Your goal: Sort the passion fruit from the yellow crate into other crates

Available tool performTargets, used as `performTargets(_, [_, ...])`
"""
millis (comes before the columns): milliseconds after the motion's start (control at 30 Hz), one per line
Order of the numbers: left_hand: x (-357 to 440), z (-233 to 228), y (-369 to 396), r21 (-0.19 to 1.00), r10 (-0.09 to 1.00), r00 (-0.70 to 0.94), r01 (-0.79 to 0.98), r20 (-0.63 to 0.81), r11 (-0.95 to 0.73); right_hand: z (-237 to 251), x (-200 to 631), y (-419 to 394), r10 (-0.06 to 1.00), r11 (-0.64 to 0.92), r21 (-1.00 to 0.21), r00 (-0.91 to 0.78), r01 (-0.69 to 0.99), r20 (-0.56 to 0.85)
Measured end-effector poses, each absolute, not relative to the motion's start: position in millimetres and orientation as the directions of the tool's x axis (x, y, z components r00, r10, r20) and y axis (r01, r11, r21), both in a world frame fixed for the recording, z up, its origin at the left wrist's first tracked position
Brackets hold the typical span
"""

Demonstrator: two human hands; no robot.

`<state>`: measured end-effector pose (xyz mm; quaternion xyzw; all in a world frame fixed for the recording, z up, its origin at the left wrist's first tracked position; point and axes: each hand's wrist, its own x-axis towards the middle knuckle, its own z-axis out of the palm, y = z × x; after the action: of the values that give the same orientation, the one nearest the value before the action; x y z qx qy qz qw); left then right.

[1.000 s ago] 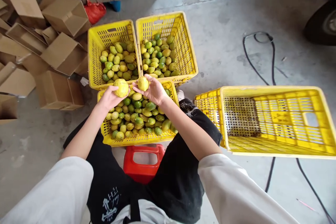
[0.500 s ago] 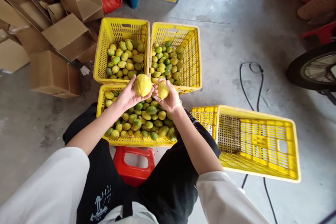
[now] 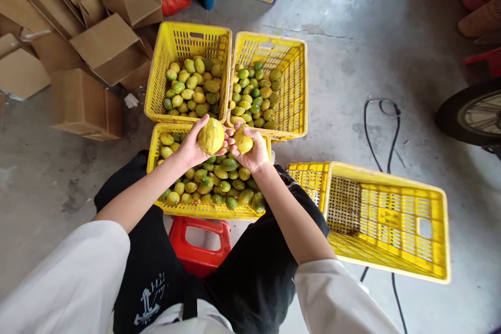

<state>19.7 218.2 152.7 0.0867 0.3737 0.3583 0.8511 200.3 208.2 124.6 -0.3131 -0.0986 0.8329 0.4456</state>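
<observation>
Head view: left hand (image 3: pixel 191 149) grasps the big fruit (image 3: pixel 211 135); right hand (image 3: pixel 257 153) grasps the small fruit (image 3: pixel 244 142), just beside at three o'clock; both have shifted toward three o'clock over the near crate (image 3: pixel 211 214); neither fruit is down yet.

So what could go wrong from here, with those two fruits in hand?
The left hand holds the larger fruit right beside the right hand with the smaller fruit, so the two might knock together.

Both are above the front crate, so a slip could bruise one against the fruit inside.

A dark cable loops across the floor; someone walking there might trip.
</observation>
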Motion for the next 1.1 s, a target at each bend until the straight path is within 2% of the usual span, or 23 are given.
performTargets(167, [15,159,223,0.342,0.704,0.434,-0.653,-0.563,0.676,122,209,210,0.871,-0.487,-0.393,-0.395,-0.78,-0.293])
performTargets(300, [16,160,226,0.343,0.744,0.377,-0.711,-0.551,0.614,124,211,209,0.904,-0.42,-0.444,-0.325,-0.792,-0.277])
performTargets(400, [19,157,226,0.327,0.73,0.368,-0.715,-0.575,0.618,119,205,209,0.894,-0.444,-0.466,-0.346,-0.765,-0.284])
performTargets(600, [23,149,223,0.326,0.703,0.391,-0.682,-0.594,0.655,102,194,211,0.865,-0.498,-0.393,-0.417,-0.773,-0.277])
performTargets(733, [24,152,223,0.37,0.731,0.397,-0.669,-0.555,0.644,101,194,214,0.884,-0.459,-0.383,-0.371,-0.802,-0.284])
performTargets(967, [15,162,226,0.428,0.831,0.315,-0.741,-0.459,0.518,120,205,217,0.898,-0.438,-0.41,-0.365,-0.8,-0.246])
performTargets(1100, [15,156,225,0.411,0.783,0.359,-0.697,-0.508,0.587,116,200,216,0.864,-0.503,-0.397,-0.43,-0.768,-0.263])
